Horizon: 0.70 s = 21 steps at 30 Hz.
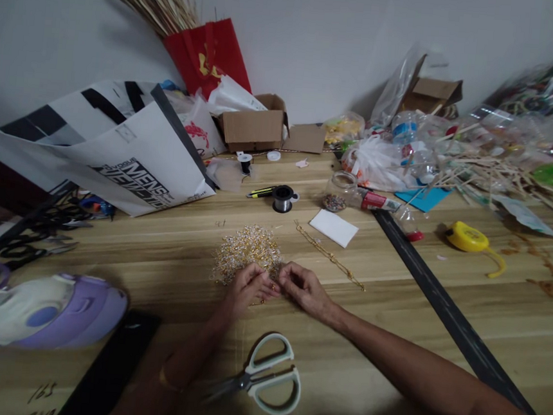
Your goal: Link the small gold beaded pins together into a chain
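Tabletop (pixel 171 250): wood-grained, set against a pale wall (pixel 310 49).
Left hand (pixel 252 284): fingers (pixel 265 290) drawn together on a small beaded strand (pixel 273 287), beside the bead pile (pixel 248 247).
Right hand (pixel 305 289): fingers pinched together, probably on the same strand, though dimly shown.
Strand handling: held between both hands; judged light, limp, slippery; best pinched beside a bead.

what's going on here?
A person works bare-handed at a wooden table. The left hand and right hand meet, fingertips close together, at the near edge of a gold-and-silver pile of small pieces. What's in their grip is too small to tell. A gold beaded strand lies to the right; scissors lie nearer the person, unheld.
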Motion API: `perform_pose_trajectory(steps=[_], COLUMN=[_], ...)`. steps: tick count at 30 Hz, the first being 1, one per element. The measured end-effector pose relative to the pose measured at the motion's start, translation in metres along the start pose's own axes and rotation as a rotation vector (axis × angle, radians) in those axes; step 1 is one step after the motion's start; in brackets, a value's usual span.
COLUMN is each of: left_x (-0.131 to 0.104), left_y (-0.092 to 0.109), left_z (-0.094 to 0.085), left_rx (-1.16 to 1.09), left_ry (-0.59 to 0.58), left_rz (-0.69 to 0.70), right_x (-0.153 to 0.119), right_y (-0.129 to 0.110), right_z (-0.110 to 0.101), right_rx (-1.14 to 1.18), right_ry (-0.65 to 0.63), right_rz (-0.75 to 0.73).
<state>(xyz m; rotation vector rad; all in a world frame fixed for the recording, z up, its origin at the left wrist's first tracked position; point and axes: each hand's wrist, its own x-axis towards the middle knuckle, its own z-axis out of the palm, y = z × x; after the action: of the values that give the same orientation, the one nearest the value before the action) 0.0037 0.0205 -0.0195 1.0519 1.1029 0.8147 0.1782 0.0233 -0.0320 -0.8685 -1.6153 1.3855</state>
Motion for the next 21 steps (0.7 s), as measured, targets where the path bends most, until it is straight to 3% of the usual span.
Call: perform_pose_trajectory(steps=[21], left_x=[0.0005], left_y=[-0.0031], left_z=[-0.0062], left_rx=[0.003], left_ry=[-0.05], left_rz=[0.004], right_x=[0.0], right_y=[0.0032], right_z=[-0.0009], right_rx=[-0.02], right_ry=[0.006], right_rz=[0.018])
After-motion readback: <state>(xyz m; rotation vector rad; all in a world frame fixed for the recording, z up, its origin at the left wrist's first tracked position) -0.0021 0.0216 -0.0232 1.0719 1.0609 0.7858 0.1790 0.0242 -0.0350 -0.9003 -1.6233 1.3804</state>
